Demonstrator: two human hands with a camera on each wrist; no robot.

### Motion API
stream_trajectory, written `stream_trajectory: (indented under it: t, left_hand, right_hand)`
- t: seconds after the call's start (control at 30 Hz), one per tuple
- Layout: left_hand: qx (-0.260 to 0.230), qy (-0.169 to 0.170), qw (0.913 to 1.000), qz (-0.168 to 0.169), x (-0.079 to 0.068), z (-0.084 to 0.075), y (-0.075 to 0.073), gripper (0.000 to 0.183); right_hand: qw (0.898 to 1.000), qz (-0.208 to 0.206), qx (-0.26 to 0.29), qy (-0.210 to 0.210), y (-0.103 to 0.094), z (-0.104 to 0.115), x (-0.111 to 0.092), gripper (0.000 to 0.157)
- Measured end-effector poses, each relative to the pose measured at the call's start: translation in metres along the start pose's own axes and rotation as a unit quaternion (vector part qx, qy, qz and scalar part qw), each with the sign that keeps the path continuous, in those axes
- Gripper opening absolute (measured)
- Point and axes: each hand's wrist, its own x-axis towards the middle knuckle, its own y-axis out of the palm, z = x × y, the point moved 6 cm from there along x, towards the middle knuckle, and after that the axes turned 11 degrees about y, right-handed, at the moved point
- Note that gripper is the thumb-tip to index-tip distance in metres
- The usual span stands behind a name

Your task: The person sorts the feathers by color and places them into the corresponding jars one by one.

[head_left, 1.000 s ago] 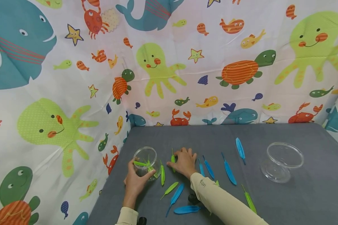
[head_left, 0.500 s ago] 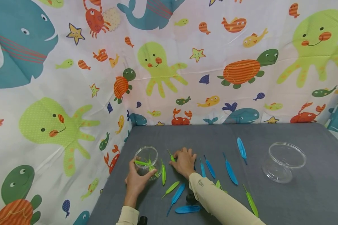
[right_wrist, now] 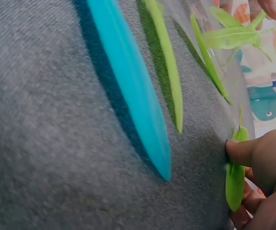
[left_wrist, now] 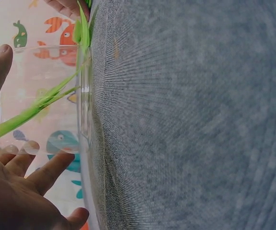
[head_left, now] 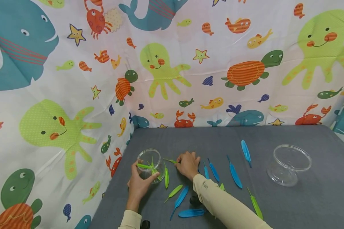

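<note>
Over my feed, the grey table (head_left: 318, 206) carries everything, its cloth cover a surface I'd expect feather barbs to catch on. The right sleeve (head_left: 226, 202) reaches low across it, against a green feather partly hidden behind the arm; an inattentive sweep back could drag that one along. The clear footed bowl (head_left: 286, 173) sits well apart on the right, so I see little risk there.

The clear jar (head_left: 160, 165) worries me more: the left hand (head_left: 139, 187) grips it, thumb on one side and fingers on the other, and light, smooth walls could slip or tip if that hold slackens.

The right hand (head_left: 187, 165) is narrow, pinching one green feather (right_wrist: 234, 184) just right of the jar; a loose pinch would let it twist free. Another loose green feather (head_left: 166, 177) lies right beside the jar, where a passing hand might brush it.
</note>
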Motion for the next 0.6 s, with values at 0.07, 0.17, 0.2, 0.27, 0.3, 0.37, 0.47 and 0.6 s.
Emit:
stream_trajectory:
  t: [0.07, 0.17, 0.2, 0.27, 0.3, 0.37, 0.47, 0.6]
  left_hand:
    - [0.001, -0.002, 1.0000, 0.001, 0.000, 0.000, 0.000, 0.104]
    - [0.001, -0.006, 1.0000, 0.002, 0.000, 0.000, 0.001, 0.104]
    - [0.002, -0.008, 1.0000, 0.003, 0.000, 0.001, 0.001, 0.104]
    - [0.004, -0.012, 0.9999, 0.004, 0.000, 0.001, 0.002, 0.103]
    - [0.006, -0.013, 0.9999, 0.005, 0.000, 0.001, 0.002, 0.102]
    - [0.009, -0.015, 0.9998, 0.005, 0.000, 0.001, 0.002, 0.101]
    - [0.011, -0.014, 0.9998, 0.004, 0.000, 0.001, 0.002, 0.100]
    - [0.011, -0.010, 0.9999, 0.003, 0.000, 0.000, 0.001, 0.099]
  right_hand:
    - [1.000, 0.008, 0.003, -0.002, 0.000, -0.001, 0.001, 0.027]
    - [1.000, 0.023, 0.006, 0.003, 0.000, -0.003, 0.004, 0.024]
    - [1.000, 0.028, 0.007, 0.007, 0.000, -0.004, 0.005, 0.021]
    - [0.999, 0.033, 0.008, 0.015, 0.000, -0.007, 0.007, 0.016]
    - [0.999, 0.033, 0.012, 0.018, -0.001, -0.008, 0.008, 0.014]
    - [0.999, 0.023, 0.017, 0.018, -0.004, -0.009, 0.010, 0.010]
    - [0.999, 0.002, 0.033, 0.018, -0.008, -0.012, 0.013, 0.008]
    - [0.996, -0.019, 0.088, 0.018, -0.016, -0.013, 0.014, 0.006]
